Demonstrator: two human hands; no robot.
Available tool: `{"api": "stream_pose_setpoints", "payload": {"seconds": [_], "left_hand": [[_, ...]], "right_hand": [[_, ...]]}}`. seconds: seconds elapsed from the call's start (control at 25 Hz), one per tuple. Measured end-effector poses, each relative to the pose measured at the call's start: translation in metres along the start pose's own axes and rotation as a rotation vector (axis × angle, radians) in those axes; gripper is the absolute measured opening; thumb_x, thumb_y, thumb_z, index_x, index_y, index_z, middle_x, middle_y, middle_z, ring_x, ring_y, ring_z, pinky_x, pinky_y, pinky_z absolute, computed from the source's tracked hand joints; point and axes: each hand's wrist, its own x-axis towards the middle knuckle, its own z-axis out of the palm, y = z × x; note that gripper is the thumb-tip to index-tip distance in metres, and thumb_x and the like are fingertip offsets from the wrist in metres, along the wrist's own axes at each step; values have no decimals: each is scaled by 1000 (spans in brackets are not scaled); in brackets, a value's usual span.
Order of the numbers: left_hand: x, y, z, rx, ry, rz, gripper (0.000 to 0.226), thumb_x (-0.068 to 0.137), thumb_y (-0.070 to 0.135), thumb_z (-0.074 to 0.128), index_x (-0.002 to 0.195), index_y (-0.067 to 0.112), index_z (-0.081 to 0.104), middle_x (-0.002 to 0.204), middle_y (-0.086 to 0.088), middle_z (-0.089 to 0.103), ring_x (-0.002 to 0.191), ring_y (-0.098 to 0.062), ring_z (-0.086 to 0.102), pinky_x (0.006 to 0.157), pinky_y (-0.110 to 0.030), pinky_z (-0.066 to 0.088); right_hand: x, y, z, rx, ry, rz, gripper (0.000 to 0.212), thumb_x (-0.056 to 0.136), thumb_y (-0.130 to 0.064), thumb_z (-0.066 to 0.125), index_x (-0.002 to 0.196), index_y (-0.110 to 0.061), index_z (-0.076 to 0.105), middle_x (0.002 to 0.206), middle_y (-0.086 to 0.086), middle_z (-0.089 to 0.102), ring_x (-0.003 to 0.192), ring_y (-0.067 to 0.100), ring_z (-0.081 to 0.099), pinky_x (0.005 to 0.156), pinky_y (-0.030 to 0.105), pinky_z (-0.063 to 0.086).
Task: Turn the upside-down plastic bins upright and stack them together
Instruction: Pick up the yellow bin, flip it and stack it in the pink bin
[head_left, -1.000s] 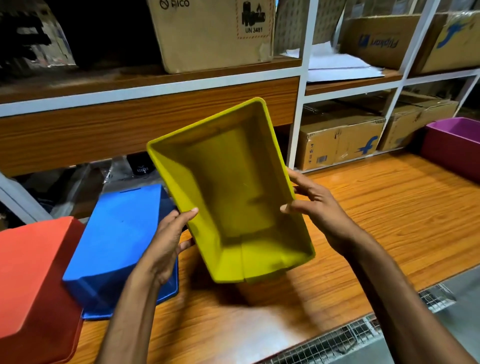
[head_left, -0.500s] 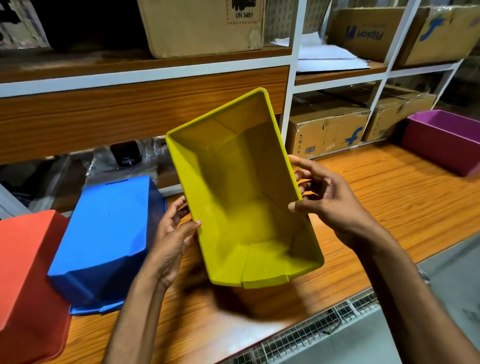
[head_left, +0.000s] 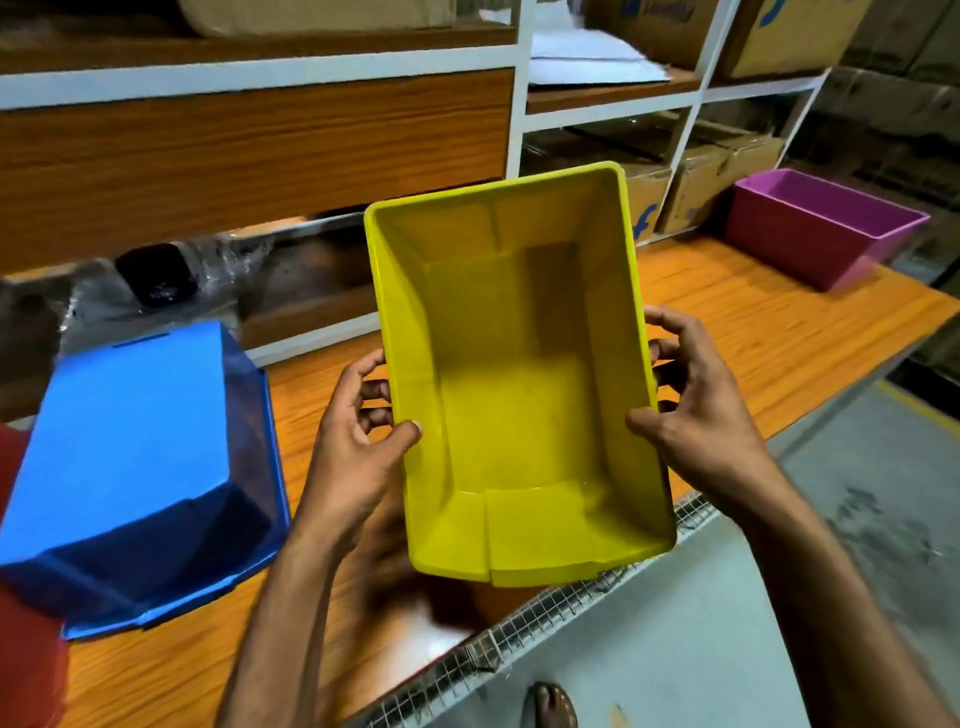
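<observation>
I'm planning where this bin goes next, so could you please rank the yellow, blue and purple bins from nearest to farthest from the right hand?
1. Yellow bin: held in the right hand, on its right rim.
2. Purple bin: upright, far right on the table.
3. Blue bin: upside down, beyond the left hand.

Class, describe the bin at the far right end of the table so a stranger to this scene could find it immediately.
Start at the long orange wooden table below the shelving and follow it to its far right end. There stands the purple bin, upright with its opening facing up. Unlike the yellow bin in the hands or the upside-down blue bin, nobody touches it.
</observation>
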Motion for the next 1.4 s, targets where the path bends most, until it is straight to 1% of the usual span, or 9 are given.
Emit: {"api": "stream_pose_setpoints", "payload": {"seconds": [0.24,0.4,0.48,0.64,0.8,0.92,1.04,1.24,1.4], "left_hand": [[-20,14,76,6,-130,43,75,86,-13,69,139,37,52,115,8,63,89,3,61,73,-16,54],[-42,16,155,1,-264,56,73,88,-9,69,140,40,54,113,11,65,93,-6,63,73,-24,58],[-55,16,203,-10,-337,26,72,88,-9,69,140,39,56,109,10,65,90,-7,61,74,-26,56],[-81,13,314,1,-505,-58,66,86,-14,64,126,38,64,98,2,62,78,-15,56,67,-24,51],[-108,-2,423,33,-665,-197,46,88,-12,60,111,26,73,94,-9,70,76,-14,64,59,-21,54],[-124,-12,495,48,-746,-299,42,88,-7,61,118,20,74,107,-17,76,92,-26,72,75,-38,61],[-129,-16,556,79,-789,-354,47,78,6,69,121,24,73,117,-18,73,108,-35,71,91,-50,58],[-108,-21,644,76,-829,-370,48,88,-1,65,128,24,69,123,-15,71,103,-30,74,87,-45,61],[-68,-21,716,30,-813,-334,47,88,-4,63,127,22,69,121,-19,70,103,-34,73,84,-46,62]], "right_hand": [[-60,14,-68,-59,245,67,94,73,25,59,139,-40,48,111,12,54,80,16,51,58,36,47],[-107,34,-138,-67,380,148,99,73,25,59,128,-57,51,112,12,55,88,34,56,65,51,53],[-134,49,-182,-9,455,184,101,72,28,56,123,-60,57,110,15,54,88,30,55,64,41,55],[-186,87,-277,110,540,338,89,69,27,56,132,-35,64,108,23,58,91,24,56,65,34,54],[-221,142,-364,273,624,582,83,50,5,53,130,-14,67,103,30,66,84,31,61,59,31,49],[-242,167,-423,360,700,667,72,47,6,52,114,-14,70,100,23,58,86,35,53,52,27,48],[-251,184,-477,374,755,696,73,46,6,53,115,-15,68,101,23,59,86,33,55,56,28,48],[-225,218,-548,370,801,715,74,48,6,55,117,-16,69,96,25,62,67,28,58,56,27,49],[-173,240,-605,346,814,675,73,47,6,54,115,-15,70,97,31,59,77,33,55,57,30,46]]}}
